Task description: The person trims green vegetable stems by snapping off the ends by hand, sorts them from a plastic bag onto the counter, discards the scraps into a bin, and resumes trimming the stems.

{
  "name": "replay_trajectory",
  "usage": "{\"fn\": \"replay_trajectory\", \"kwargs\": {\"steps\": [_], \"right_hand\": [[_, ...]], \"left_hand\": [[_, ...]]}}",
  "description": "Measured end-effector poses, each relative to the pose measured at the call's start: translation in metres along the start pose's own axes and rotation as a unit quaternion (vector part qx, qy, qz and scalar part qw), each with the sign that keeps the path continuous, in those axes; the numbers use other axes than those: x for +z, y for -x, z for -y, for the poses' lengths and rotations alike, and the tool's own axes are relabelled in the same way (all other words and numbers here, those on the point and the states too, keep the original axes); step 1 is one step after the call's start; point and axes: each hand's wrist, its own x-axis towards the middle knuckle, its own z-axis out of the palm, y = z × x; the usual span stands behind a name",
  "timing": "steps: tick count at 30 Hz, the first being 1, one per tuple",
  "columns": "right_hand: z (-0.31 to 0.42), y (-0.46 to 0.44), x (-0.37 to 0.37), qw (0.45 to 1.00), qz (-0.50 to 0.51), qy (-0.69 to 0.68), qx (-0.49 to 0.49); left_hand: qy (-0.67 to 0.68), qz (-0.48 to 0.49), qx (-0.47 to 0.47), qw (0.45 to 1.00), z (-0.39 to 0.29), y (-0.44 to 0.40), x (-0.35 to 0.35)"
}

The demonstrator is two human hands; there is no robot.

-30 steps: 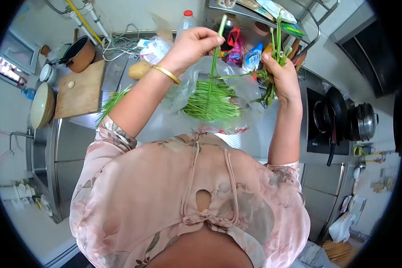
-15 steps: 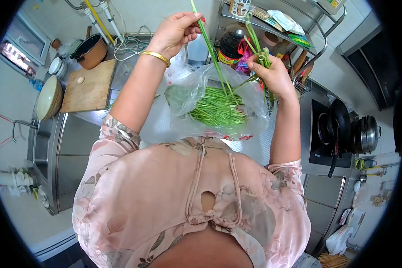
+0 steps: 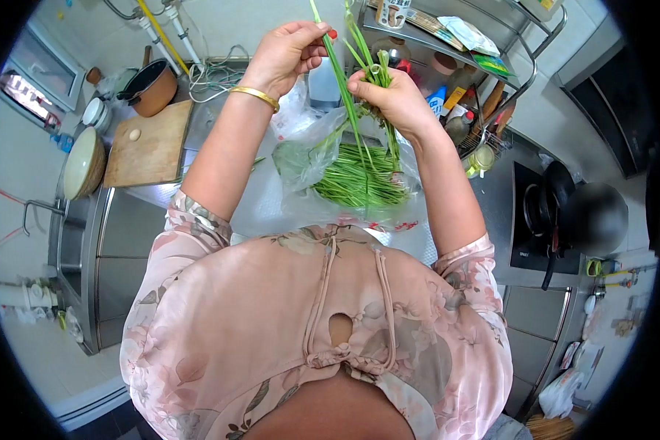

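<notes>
My left hand (image 3: 295, 55) is raised, its fingers closed on a few thin, long green stalks (image 3: 342, 86) that hang down toward the bag. To its right, my right hand (image 3: 389, 92) grips a bunch of thicker green stalks (image 3: 375, 71) with cut ends up, some looking hollow; their exact kind I cannot make out. Below both hands lies an open clear plastic bag (image 3: 298, 163) with a heap of thin green stalks (image 3: 356, 180) inside it. The lower tips of the held stalks overlap that heap.
On the left are a wooden cutting board (image 3: 148, 147) with a small pale round item (image 3: 135, 135), a brown pot (image 3: 151, 89) and a large bowl (image 3: 84, 163). A wire rack (image 3: 517, 86) stands at the back right. Black pans (image 3: 557, 202) sit on the stove (image 3: 524, 246).
My right hand has moved left with its bunch, close to my left hand and the stalks there. My left hand has stayed nearly in place.
</notes>
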Motion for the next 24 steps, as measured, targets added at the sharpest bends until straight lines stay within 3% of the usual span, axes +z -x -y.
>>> {"fn": "replay_trajectory", "kwargs": {"steps": [10,14,17,24], "right_hand": [[-0.003,0.003,-0.003,0.987,-0.077,-0.142,-0.024],[-0.018,0.007,-0.006,0.986,-0.124,-0.087,-0.071],[-0.021,0.018,-0.014,0.986,-0.136,-0.087,-0.051],[-0.023,0.033,-0.026,0.992,0.039,-0.094,0.069]], "left_hand": [[-0.022,-0.040,0.012,0.999,0.002,0.005,0.007],[-0.010,-0.048,0.012,0.999,0.007,0.001,0.009],[-0.002,-0.060,0.014,0.998,0.005,-0.004,0.002],[-0.013,-0.060,0.015,0.998,0.002,-0.011,-0.006]]}}
